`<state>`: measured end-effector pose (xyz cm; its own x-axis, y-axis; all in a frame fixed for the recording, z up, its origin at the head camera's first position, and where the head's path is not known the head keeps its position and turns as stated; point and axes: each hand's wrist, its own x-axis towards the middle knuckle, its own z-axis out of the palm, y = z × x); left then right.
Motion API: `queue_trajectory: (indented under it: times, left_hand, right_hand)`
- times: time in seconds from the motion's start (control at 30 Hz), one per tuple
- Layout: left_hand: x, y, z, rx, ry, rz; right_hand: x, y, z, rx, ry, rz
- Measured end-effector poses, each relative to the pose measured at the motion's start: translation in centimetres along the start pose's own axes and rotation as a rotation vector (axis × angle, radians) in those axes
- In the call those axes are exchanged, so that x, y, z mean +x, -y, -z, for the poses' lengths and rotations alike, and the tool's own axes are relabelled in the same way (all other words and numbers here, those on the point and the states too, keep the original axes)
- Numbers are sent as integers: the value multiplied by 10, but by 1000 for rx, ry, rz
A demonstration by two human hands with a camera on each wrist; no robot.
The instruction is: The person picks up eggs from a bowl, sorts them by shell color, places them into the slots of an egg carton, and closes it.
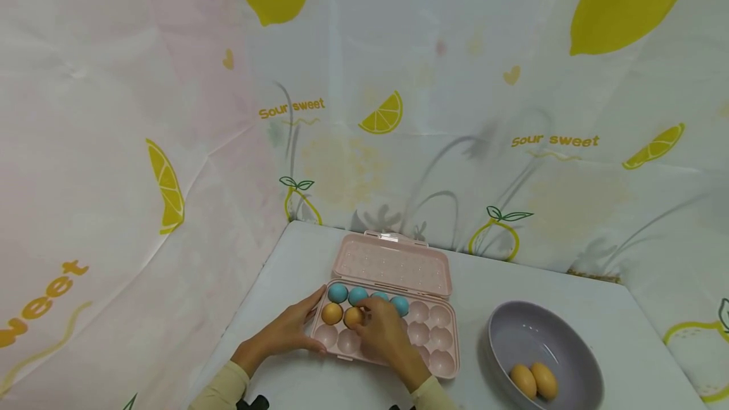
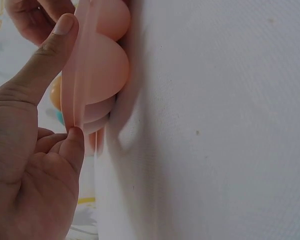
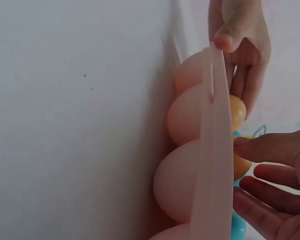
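A pink egg carton [image 1: 419,312] lies on the white table with its lid [image 1: 393,264] folded back. My left hand [image 1: 285,329] holds the carton's left end, thumb on the front rim and fingers along the side. Over the middle row, my right hand [image 1: 386,335] pinches a brown egg [image 1: 352,317] seated in the second cup. Left of it sits another brown egg [image 1: 332,314]. Several blue eggs [image 1: 338,293] fill part of the back row, partly hidden by the right hand. In the right wrist view, the right thumb [image 3: 270,148] touches the pinched egg.
Right of the carton stands a grey-purple bowl [image 1: 560,334] with two brown eggs [image 1: 543,381] at its near side. Behind and to the left, a lemon-printed sheet [image 1: 364,163] borders the table [image 1: 307,239].
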<state>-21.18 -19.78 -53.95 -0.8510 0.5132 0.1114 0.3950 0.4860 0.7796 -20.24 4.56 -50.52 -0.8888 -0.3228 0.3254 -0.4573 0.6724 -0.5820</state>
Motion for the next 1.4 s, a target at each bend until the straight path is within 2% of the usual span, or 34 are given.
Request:
queue_trajectory:
  times: [0.33, 0.67, 1.07, 1.23, 1.4]
  left_hand:
    - [0, 1, 0, 32, -2, 10]
    - [1, 0, 1, 24, -5, 12]
    - [1, -5, 2, 5, 2, 43]
    - [1, -5, 2, -1, 8, 55]
    - [0, -6, 2, 18, 5, 57]
  right_hand:
    - [-1, -1, 26, 26, -64, 28]
    - [-2, -6, 60, -17, -114, 19]
    - [-16, -30, 103, -117, -203, -37]
    - [-25, -43, 116, -144, -260, -28]
    - [-33, -57, 126, -158, -333, 33]
